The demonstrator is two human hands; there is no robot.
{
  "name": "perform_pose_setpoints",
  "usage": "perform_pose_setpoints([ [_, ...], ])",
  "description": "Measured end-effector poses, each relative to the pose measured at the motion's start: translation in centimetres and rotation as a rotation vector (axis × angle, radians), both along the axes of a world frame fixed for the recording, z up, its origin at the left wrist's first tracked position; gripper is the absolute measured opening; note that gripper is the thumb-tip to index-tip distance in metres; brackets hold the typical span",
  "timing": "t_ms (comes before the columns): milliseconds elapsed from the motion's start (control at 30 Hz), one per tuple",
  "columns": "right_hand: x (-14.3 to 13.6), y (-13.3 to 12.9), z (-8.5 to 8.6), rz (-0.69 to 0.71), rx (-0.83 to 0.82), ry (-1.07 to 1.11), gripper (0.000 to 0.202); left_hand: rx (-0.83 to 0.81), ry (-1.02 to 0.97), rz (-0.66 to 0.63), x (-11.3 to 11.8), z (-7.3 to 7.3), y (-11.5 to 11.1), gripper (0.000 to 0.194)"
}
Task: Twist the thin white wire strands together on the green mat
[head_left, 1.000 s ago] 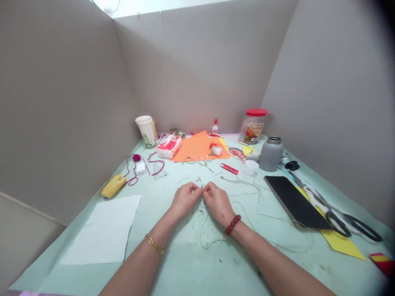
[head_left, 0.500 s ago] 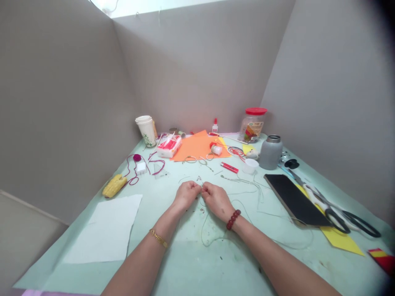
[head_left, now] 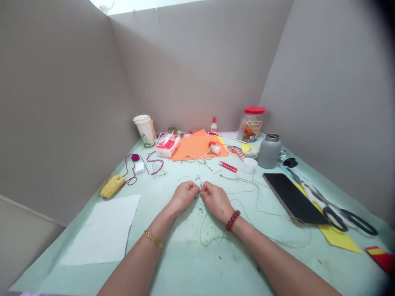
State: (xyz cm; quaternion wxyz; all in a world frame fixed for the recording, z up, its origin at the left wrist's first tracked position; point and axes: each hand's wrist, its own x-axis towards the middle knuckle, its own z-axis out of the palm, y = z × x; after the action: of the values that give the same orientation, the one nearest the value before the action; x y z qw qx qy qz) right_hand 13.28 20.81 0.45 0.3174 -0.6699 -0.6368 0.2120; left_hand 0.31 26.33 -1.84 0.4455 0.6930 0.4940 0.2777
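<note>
My left hand and my right hand meet at the middle of the table, their fingertips pinched nearly together. Between them is a small piece of thin greenish cord, too small to make out well. A long thin green cord trails from under my right hand, loops over the table and passes beneath my right forearm. More thin cords lie to the right of my hands. Small dark and brown bits are scattered just below my fingers.
White paper and a yellow corn-shaped item lie left. A black phone, scissors and a grey bottle stand or lie right. Behind are a red lighter, orange paper, tissues, a cup and a jar.
The view has shifted slightly, so most objects appear a little further left. My hands stay together in the same pinched pose, with a tiny gap between them.
</note>
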Motion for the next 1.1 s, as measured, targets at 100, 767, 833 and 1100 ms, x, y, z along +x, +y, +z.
perform_pose_setpoints([
  [100,0.2,0.0,0.0,0.032,0.018,0.033,0.014,0.046,0.080,0.037,0.2,0.0,-0.2,0.021],
  [767,1.5,-1.8,5.3,0.141,-0.132,0.263,0.019,0.078,-0.114,-0.078,-1.1,3.0,-3.2,0.043],
  [833,0.0,-2.4,5.3,0.157,-0.034,0.257,0.024,-0.006,-0.166,-0.100,-1.2,3.1,-3.0,0.052],
  [1100,-2.5,-3.5,2.2,0.265,0.005,0.042,0.017,-0.183,-0.268,-0.144,-1.9,3.0,-2.3,0.029],
])
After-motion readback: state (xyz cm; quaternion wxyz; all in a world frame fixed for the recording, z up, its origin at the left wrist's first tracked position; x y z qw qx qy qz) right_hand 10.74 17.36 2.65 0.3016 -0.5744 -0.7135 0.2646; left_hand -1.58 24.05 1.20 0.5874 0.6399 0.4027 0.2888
